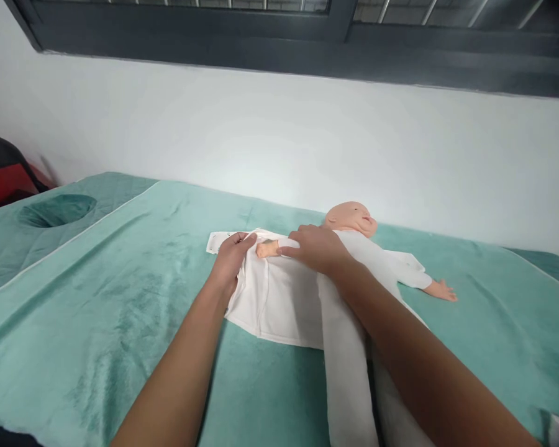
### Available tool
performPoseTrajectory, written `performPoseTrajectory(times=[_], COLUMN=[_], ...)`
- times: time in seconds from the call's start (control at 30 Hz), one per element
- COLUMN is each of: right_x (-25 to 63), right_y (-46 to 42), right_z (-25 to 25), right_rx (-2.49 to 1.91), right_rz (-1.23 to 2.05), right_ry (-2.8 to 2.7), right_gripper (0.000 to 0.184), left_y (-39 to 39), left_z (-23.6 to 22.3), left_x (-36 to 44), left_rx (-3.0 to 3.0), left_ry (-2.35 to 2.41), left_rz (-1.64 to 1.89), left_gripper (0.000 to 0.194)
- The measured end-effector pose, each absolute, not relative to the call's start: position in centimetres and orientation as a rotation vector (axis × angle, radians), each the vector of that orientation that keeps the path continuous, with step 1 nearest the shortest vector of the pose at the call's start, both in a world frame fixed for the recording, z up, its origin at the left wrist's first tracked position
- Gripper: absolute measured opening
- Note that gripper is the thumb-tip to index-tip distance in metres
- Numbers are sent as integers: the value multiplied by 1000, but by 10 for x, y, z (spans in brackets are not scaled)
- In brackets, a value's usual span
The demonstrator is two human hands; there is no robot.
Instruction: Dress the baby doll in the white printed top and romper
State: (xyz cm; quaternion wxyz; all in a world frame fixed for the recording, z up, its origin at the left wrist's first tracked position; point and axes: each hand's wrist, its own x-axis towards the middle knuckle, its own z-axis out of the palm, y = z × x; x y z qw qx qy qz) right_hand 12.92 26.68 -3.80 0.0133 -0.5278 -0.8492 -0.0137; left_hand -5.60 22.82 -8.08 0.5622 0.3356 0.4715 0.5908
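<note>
A baby doll (354, 217) in white clothes lies on its back with its head toward the wall. My left hand (234, 259) pinches the edge of a white baby shirt (289, 298), which is spread out beside the doll. Closed around the doll's white-sleeved arm, my right hand (320, 248) covers most of that arm. The doll's small bare hand (267, 249) pokes out between my two hands, over the shirt cloth. On the other side, the doll's other arm (412, 276) stretches outward with its hand bare. Its white legs (347, 366) extend toward me, partly behind my right forearm.
Green plush cloth (121, 298) covers the bed, with a round hole (58, 210) at the left end. A white wall (214, 130) rises behind, below a dark window frame (190, 37). A red and black object (4, 174) stands at far left.
</note>
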Motion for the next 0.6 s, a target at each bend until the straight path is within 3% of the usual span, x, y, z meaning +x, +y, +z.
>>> performPoseTrajectory(times=[0.2,0.3,0.4,0.5,0.6], right_x=[114,153,218,272,291], right_y=[264,247,229,220,216], right_z=[-42,-29,-26,-41,-56], right_rx=[-1602,-1655,-2010,-2281,-2265], right_rz=[-115,-35,-40,181,396], right_ry=[-2641,-2254,-1698,-1631,-1629], right_gripper=[19,27,37,53,61], left_y=[208,206,208,210,208], left_z=[-74,-77,-79,-82,-84], left_x=[-19,-20,-27,-27,-22], left_rx=[1001,931,877,953,1036], left_ry=[866,965,1069,1082,1114], left_rz=[1227,1251,1310,1343,1374], left_gripper=[29,31,30,27,26])
